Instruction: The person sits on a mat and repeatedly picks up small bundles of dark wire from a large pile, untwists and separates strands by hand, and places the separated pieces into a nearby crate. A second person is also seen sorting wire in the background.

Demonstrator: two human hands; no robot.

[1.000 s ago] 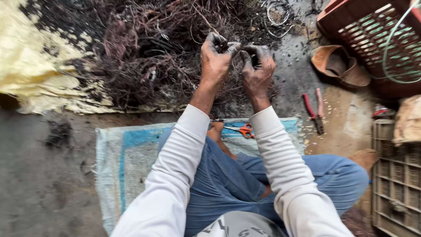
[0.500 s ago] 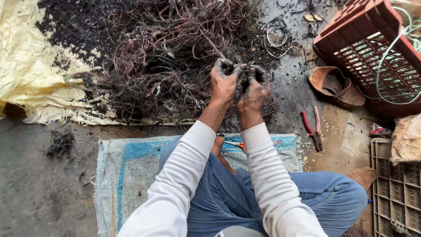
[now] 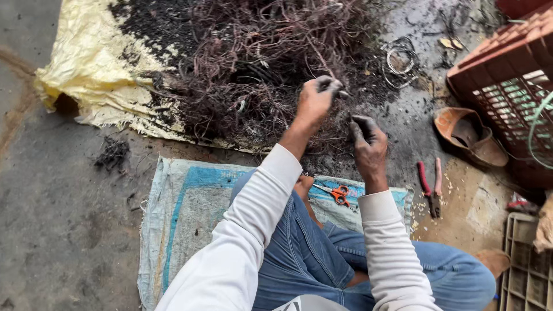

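A big tangled pile of thin, dark, sooty wires (image 3: 259,75) lies on a yellow sheet (image 3: 86,75) in front of me. My left hand (image 3: 318,99), blackened with soot, is raised at the pile's near edge and pinches a thin wire strand between its fingertips. My right hand (image 3: 367,144), also sooty, hangs lower and to the right with the fingers curled; whether it holds anything I cannot tell. I sit cross-legged in blue jeans on a woven sack (image 3: 190,213).
Orange-handled scissors (image 3: 337,194) lie on the sack by my knee. Red-handled pliers (image 3: 430,187) rest on the ground to the right. A brown sandal (image 3: 469,135) and a red-brown plastic crate (image 3: 510,80) stand at right, a grey crate (image 3: 527,270) at lower right. A small wire coil (image 3: 399,60) lies beyond.
My hands, held together on a bundle of wires before, have parted. The left stayed up at the pile; the right dropped down and right. The view shifted.
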